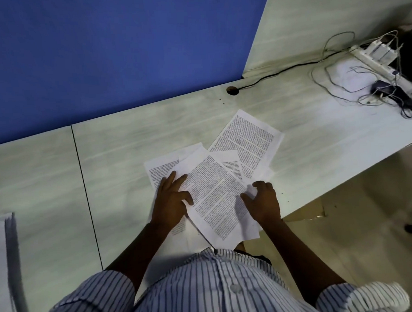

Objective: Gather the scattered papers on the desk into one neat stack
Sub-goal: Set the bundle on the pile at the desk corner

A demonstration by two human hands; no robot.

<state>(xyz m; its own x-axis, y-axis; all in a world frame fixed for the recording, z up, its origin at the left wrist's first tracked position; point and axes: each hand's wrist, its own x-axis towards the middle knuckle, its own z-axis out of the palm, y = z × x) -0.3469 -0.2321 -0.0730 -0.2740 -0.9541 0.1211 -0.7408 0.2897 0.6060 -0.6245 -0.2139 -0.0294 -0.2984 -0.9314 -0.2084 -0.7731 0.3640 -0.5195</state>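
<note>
Several printed papers (215, 179) lie fanned and overlapping on the pale tabletop (118, 141), close to its near edge. The left grip (171, 198) rests flat on them, fingers spread; the right grip (262, 200) curls round their right edge, lifting it slightly. A power strip (376, 61) sits far right

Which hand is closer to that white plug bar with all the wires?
The right hand. It holds the right edge of the papers, the side toward the power strip at the far right. The left hand presses their left side, farther off.
</note>
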